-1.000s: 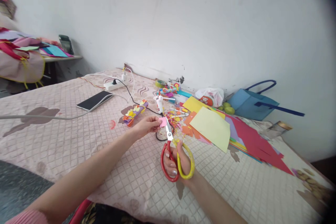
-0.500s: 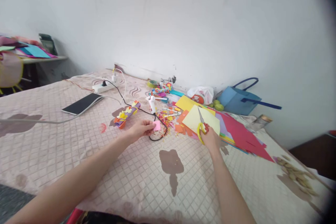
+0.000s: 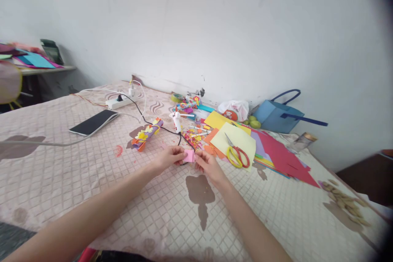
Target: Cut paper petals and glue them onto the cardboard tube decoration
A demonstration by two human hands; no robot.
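Small pink paper square [image 3: 189, 156] spans the gap between both hands. Left hand [image 3: 167, 159]: thumb and fingers pinching its 9 o'clock edge. Right hand [image 3: 210, 165]: fingertips pinching its 3 o'clock edge. Red-and-yellow-handled metal scissors [image 3: 234, 148] rest at the right hand's 2 o'clock.

"How is the table [image 3: 55, 180] covered?"

"By a diamond-patterned tablecloth [image 3: 147, 217]; a power strip [image 3: 114, 103] and a dark-screened tablet [image 3: 93, 122] are set at left."

"And farther right?"

"A flower-trimmed purple roll [image 3: 150, 132], a glue gun [image 3: 177, 123] and paper scraps [image 3: 198, 140] are spread midway; coloured sheets [image 3: 278, 153] and a blue tote bag [image 3: 274, 115] are placed beyond."
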